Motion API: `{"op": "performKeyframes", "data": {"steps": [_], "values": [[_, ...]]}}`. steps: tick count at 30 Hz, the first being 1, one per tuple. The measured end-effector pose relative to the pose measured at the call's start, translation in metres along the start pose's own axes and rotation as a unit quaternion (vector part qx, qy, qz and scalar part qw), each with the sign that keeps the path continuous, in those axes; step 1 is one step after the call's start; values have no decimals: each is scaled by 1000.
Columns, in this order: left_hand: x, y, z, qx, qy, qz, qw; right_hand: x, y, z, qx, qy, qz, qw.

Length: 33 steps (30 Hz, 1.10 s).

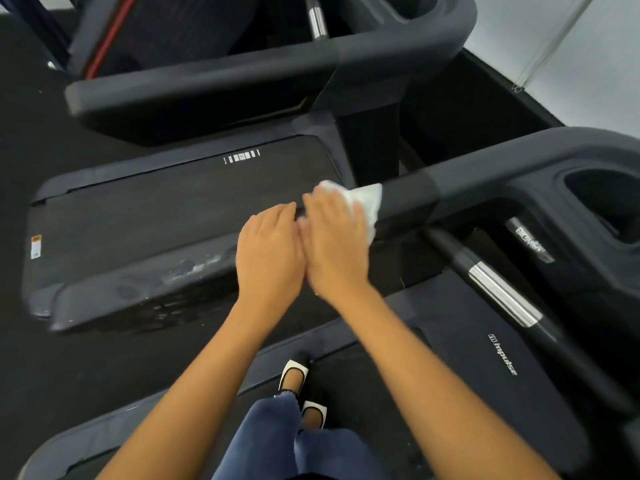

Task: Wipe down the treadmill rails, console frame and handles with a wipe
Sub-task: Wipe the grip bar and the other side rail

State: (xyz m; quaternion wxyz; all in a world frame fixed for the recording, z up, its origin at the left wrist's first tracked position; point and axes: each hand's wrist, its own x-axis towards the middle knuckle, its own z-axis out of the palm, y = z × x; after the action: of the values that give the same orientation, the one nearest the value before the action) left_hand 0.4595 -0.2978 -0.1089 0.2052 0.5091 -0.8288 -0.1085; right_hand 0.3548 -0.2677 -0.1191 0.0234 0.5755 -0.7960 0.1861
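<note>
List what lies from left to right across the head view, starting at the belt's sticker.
In order: orange sticker → left hand → right hand → wipe → chrome grip → cup holder.

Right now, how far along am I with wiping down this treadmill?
Done: nothing shows as clearly finished; no surface looks visibly wiped. In hand: your right hand presses the white wipe onto the side rail, with your left hand resting on the rail's end beside it. Left: probably the chrome-banded handle and the console frame, though the picture cannot show whether they were wiped.
</note>
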Motion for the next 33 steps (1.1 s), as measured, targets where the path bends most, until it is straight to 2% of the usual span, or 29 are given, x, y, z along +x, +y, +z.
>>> {"op": "performKeyframes", "data": {"steps": [2,4,6,8,10,11,12,15,17,18,21,24,25,28,31,33], "values": [[-6,-14,-9,16,19,-35,999,-14,-6,-2,8,-39,-106,994],[-11,-27,-15,58,6,-64,996,-1,23,-22,18,-32,-150,988],[-13,-31,-14,82,-4,-68,994,21,61,-35,-10,15,-87,996],[-12,-28,-10,102,3,-62,993,40,89,-35,-34,23,33,999],[-10,-27,-7,112,15,-58,992,40,74,-21,-33,20,102,994],[-11,-27,-6,114,21,-58,992,31,53,-12,-27,13,104,994],[-12,-27,-7,117,27,-60,991,16,26,-5,-10,2,81,997],[-14,-28,-6,117,51,-53,990,-29,-22,2,8,-42,-82,996],[-14,-29,-6,109,51,-48,992,-25,-3,-9,13,-54,-153,987],[-14,-30,-6,108,50,-47,992,-16,17,-13,12,-39,-151,988],[-14,-29,-6,102,54,-51,992,17,73,-24,-7,40,-24,999],[-13,-29,-4,102,57,-59,991,23,48,-18,4,53,103,993],[-13,-30,-3,103,56,-59,991,17,24,-12,20,46,98,994],[-14,-31,-3,103,62,-48,992,-28,-31,-1,53,-31,-50,997],[-15,-32,-6,93,54,-42,993,-20,5,-15,33,-52,-159,985],[-15,-31,-7,85,50,-45,994,6,47,-30,-12,4,-139,990]]}}
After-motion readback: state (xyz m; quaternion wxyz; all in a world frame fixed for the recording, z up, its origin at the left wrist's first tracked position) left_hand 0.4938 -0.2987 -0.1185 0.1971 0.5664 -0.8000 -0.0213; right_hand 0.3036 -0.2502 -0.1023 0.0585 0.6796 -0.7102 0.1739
